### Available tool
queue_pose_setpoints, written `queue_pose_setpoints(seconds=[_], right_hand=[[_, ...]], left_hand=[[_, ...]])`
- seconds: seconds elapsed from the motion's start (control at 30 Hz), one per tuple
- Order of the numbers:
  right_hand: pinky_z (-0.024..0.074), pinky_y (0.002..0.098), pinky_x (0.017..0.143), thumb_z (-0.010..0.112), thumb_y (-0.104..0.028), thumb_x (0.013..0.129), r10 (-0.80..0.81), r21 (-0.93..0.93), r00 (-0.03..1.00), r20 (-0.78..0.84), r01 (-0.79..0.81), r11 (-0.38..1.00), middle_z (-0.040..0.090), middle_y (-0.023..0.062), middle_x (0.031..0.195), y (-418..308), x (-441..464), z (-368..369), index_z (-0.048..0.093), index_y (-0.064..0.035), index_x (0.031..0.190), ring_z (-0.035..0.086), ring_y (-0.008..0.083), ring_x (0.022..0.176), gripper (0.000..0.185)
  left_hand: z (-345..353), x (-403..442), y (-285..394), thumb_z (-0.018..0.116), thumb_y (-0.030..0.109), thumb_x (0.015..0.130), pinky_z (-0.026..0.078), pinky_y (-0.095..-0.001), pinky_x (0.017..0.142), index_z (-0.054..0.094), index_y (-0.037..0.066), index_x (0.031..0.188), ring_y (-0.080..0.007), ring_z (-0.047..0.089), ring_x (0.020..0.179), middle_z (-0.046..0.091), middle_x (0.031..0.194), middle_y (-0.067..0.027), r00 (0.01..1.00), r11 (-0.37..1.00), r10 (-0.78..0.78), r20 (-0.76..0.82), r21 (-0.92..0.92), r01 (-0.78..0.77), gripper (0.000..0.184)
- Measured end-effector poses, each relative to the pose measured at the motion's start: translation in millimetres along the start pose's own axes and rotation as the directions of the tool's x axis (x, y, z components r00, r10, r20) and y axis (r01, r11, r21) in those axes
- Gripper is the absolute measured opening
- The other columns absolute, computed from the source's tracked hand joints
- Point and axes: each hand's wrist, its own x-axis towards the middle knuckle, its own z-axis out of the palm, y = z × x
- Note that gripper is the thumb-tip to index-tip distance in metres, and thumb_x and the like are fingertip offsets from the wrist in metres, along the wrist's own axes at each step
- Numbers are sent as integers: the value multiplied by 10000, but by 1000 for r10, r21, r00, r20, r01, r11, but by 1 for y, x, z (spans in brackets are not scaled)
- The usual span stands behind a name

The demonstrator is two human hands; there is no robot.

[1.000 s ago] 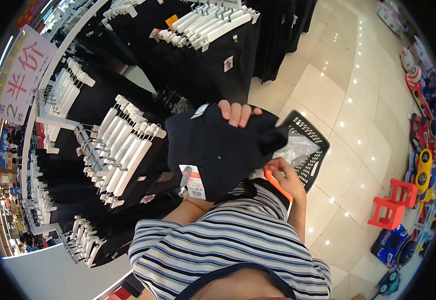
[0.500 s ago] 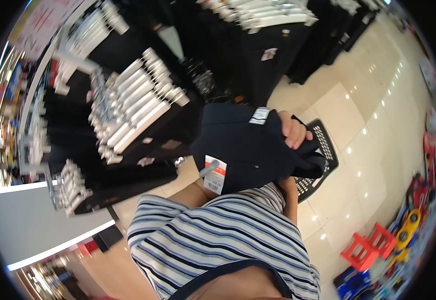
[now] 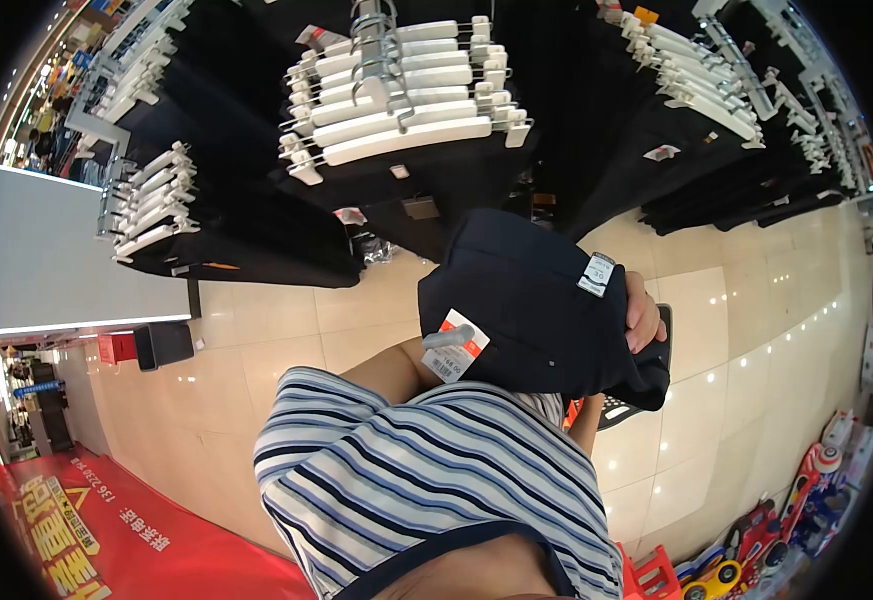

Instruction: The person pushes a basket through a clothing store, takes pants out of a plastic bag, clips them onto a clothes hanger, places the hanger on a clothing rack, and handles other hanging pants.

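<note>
Basket (image 3: 624, 411), contents unclear, behind dark garment (image 3: 516, 310) in left hand (image 3: 641, 314)

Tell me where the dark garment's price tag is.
In the head view, the price tag is at the lower left edge of the dark garment, partly covered by a grey plastic piece, just above the striped shirt.

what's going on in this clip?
Someone in a striped shirt stands in a shop, facing black clothes on white hangers. Their left hand holds a dark folded garment in front of the body, fingers curled over its edge. A price tag shows on it. The right hand is hidden behind the garment, near a black basket that is also mostly covered.
</note>
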Motion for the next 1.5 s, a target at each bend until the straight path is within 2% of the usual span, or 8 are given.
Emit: queue_pose_setpoints(seconds=[0.37, 0.7, 0.93, 1.2, 1.5], right_hand=[[452, 439, 793, 450, -352, 886, -14, -81, 1000, 11, 14, 997, 613, 220, 997, 4, -3, 7, 584, 17, 984, 583, 369, 957, 405], [453, 449, 790, 430, -387, 888, -38, -228, 995, 95, 59, 972, 613, 223, 993, 26, 8, 10, 588, 14, 983, 581, 378, 952, 441], [453, 457, 787, 416, -412, 889, -22, -305, 992, 127, 60, 951, 613, 226, 990, 21, 10, 19, 592, 11, 982, 579, 385, 949, 467], [453, 465, 784, 399, -440, 891, 44, -382, 991, 123, 7, 924, 613, 228, 986, 6, -44, 50, 595, 8, 981, 578, 393, 946, 497], [454, 474, 781, 381, -472, 893, 154, -438, 980, 126, -85, 895, 613, 231, 983, -59, -93, 106, 599, 5, 980, 576, 401, 942, 532]], left_hand=[[19, -35, 31, 460, 199, 908, 285, -380, 1015, 444, 108, 983, -186, 469, 920, 493, 890, -34, 997, 990, -45, -64, 134, 53, 119], [42, -91, 63, 464, 202, 906, 283, -377, 1017, 436, 106, 1003, -186, 462, 939, 485, 916, -37, 948, 865, -76, -308, 453, 217, 139], [52, -122, 81, 467, 205, 905, 282, -375, 1019, 431, 105, 1017, -186, 456, 953, 479, 934, -38, 919, 803, -54, -391, 530, 272, 154], [73, -190, 153, 470, 207, 904, 281, -372, 1021, 425, 103, 1033, -187, 450, 968, 473, 955, -40, 908, 758, -83, -412, 565, 326, 172], [133, -340, 281, 474, 211, 902, 279, -369, 1023, 418, 102, 1051, -187, 443, 985, 465, 978, -43, 839, 715, -81, -539, 555, 425, 192]])
